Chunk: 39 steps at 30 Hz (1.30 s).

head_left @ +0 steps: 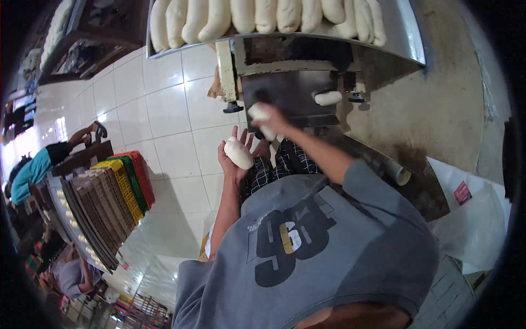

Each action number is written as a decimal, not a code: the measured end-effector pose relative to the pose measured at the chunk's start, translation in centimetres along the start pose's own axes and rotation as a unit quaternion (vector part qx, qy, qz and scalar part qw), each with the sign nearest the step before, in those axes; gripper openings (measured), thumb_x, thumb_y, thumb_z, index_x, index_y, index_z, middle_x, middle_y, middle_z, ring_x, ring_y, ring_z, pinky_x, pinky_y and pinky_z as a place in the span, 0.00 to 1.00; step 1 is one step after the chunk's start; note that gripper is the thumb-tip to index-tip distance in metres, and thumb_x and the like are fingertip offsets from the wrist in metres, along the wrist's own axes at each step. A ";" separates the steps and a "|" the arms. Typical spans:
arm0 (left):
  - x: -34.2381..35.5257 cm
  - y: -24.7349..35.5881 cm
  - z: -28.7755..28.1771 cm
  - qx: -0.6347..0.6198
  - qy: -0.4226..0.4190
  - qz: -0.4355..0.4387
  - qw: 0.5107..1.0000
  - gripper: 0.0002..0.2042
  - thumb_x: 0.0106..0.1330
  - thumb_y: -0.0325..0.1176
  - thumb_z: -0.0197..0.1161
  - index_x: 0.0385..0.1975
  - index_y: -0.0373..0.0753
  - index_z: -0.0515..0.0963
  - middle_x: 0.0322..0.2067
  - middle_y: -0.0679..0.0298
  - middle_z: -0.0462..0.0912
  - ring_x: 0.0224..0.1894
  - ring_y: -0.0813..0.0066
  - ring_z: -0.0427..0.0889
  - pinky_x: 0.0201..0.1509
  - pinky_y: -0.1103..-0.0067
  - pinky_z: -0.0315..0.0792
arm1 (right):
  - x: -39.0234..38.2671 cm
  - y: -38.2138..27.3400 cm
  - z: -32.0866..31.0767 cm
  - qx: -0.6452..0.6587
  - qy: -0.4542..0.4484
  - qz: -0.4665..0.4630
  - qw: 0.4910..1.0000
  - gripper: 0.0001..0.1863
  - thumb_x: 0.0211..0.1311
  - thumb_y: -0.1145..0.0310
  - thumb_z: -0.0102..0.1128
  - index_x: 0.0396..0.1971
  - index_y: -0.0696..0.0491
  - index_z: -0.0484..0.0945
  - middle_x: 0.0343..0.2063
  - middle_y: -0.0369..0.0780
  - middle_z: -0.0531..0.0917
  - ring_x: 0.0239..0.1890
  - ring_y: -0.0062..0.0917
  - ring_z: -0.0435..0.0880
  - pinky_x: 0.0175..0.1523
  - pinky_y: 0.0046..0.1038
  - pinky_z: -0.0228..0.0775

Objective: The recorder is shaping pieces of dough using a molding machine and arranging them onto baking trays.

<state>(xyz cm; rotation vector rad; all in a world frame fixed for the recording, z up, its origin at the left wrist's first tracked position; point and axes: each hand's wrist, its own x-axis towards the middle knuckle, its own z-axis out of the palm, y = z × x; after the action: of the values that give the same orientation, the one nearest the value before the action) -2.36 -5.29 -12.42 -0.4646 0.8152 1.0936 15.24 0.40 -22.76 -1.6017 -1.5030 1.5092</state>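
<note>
My left hand (229,167) is palm up with a plump white dough piece (239,152) resting in it, fingers partly spread around it. My right hand (273,122), up and to the right, grips another pale, elongated dough piece (258,113) over the front of a dark metal surface (290,88) below the tray. A short dough roll (329,98) lies at the right of that surface. At the top, a metal tray (405,46) holds several long dough pieces (215,16) side by side, above a cream machine frame (224,68) with black knobs.
Stacked colored crates (126,183) and a rack of dough trays (76,219) stand at left, near a person in teal (30,181) and another in light clothing (68,277). A tiled floor (181,153) lies left of me. A white sheet (476,214) is at right.
</note>
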 end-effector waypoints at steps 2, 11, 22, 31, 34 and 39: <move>3.2 0.3 -5.1 -0.029 -0.177 -0.099 0.979 0.26 0.59 0.53 0.45 0.45 0.38 0.72 0.43 0.56 0.76 0.46 0.56 0.76 0.53 0.61 0.67 | -4.7 -3.5 2.7 -0.003 -0.026 -0.084 0.996 0.29 0.57 0.54 0.56 0.56 0.55 0.66 0.50 0.48 0.73 0.53 0.35 0.71 0.58 0.31 0.60; 1.0 -2.3 1.9 0.076 -0.036 -0.154 0.985 0.36 0.57 0.60 0.39 0.52 0.31 0.66 0.46 0.49 0.74 0.46 0.54 0.74 0.53 0.65 0.67 | -4.0 1.4 -18.7 -0.515 -0.051 0.099 0.850 0.39 0.41 0.65 0.68 0.57 0.45 0.61 0.54 0.46 0.63 0.58 0.44 0.59 0.59 0.43 0.53; 0.9 -3.2 5.1 0.111 -0.105 -0.145 0.978 0.33 0.56 0.59 0.46 0.55 0.38 0.64 0.47 0.53 0.73 0.49 0.55 0.73 0.53 0.59 0.68 | -7.0 3.3 -8.9 0.116 0.095 0.076 0.986 0.35 0.54 0.53 0.62 0.58 0.51 0.58 0.53 0.42 0.69 0.55 0.29 0.67 0.58 0.32 0.59; -0.4 0.0 3.3 0.086 -0.185 -0.056 0.977 0.35 0.56 0.57 0.45 0.59 0.37 0.60 0.55 0.56 0.67 0.54 0.58 0.70 0.54 0.66 0.69 | -5.2 1.4 -13.5 -0.111 0.052 0.006 0.992 0.30 0.48 0.56 0.67 0.52 0.48 0.69 0.42 0.43 0.75 0.44 0.35 0.73 0.48 0.38 0.66; -1.8 0.8 2.7 0.093 -0.185 -0.030 0.978 0.35 0.56 0.59 0.45 0.59 0.39 0.60 0.56 0.57 0.67 0.54 0.60 0.70 0.53 0.66 0.69 | -3.1 4.2 -19.9 -0.465 -0.042 0.142 0.873 0.49 0.34 0.59 0.75 0.60 0.44 0.57 0.60 0.47 0.55 0.62 0.48 0.51 0.62 0.53 0.42; -2.0 1.4 0.2 0.041 -0.109 -0.034 0.993 0.33 0.56 0.61 0.46 0.53 0.41 0.67 0.48 0.60 0.74 0.48 0.61 0.74 0.50 0.65 0.70 | -2.3 10.4 -18.5 -0.149 -0.006 0.145 0.978 0.47 0.41 0.55 0.70 0.61 0.51 0.54 0.53 0.49 0.67 0.53 0.44 0.69 0.53 0.43 0.64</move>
<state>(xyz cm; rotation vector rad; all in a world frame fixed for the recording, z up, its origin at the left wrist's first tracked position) -3.97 -5.78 -10.66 -0.2959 0.6445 1.0238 36.34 1.41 -25.74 -2.0657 -1.6193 1.4962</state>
